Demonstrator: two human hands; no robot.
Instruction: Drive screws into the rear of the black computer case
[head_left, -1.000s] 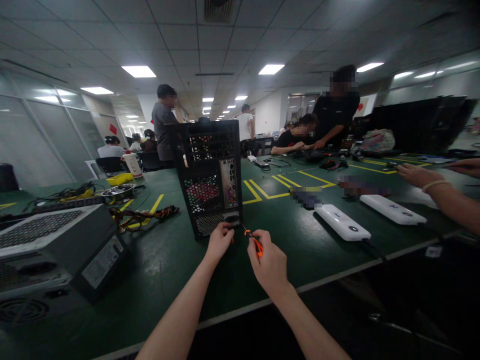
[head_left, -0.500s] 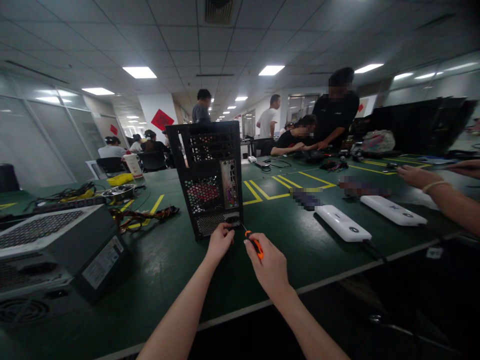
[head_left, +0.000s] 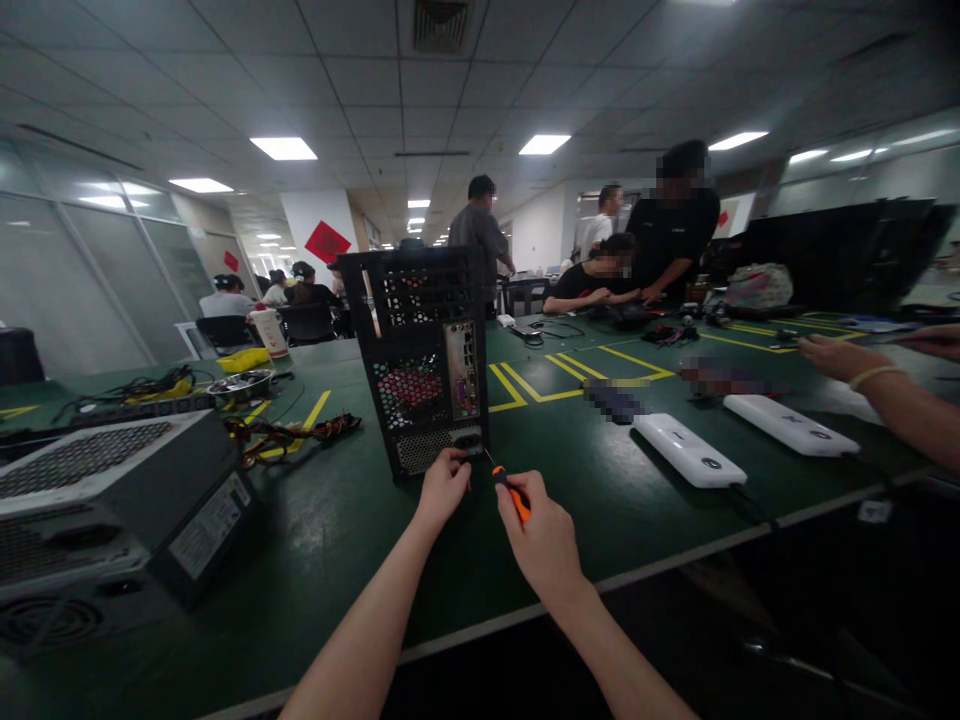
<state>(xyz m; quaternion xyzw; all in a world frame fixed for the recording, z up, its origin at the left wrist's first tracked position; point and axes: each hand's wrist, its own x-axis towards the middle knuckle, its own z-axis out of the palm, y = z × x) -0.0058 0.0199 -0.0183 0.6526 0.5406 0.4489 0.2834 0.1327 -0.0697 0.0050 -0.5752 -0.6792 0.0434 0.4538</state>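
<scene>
A black computer case (head_left: 431,340) stands upright on the green table, its rear side with ports and mesh facing me. My left hand (head_left: 446,487) is at the lower edge of that side, beside the power supply (head_left: 427,450), with fingers curled close together. Whatever those fingertips pinch, if anything, is too small to make out. In my right hand (head_left: 541,530) is a screwdriver (head_left: 514,493) with an orange and black handle, gripped in closed fingers. Its thin shaft points up and left toward the case's lower right corner; whether the tip touches cannot be told.
Loose power supplies (head_left: 127,510) sit at the left, with bundled cables (head_left: 300,432) behind them. Right of the case lie two white power banks (head_left: 688,450) with cords. A co-worker's hand (head_left: 836,358) reaches in from the right. The table's front edge (head_left: 630,578) runs below my forearms.
My right hand and the screwdriver have shifted very slightly right in the picture. My left hand stays at the case's lower edge. A standing person in the background has moved right.
</scene>
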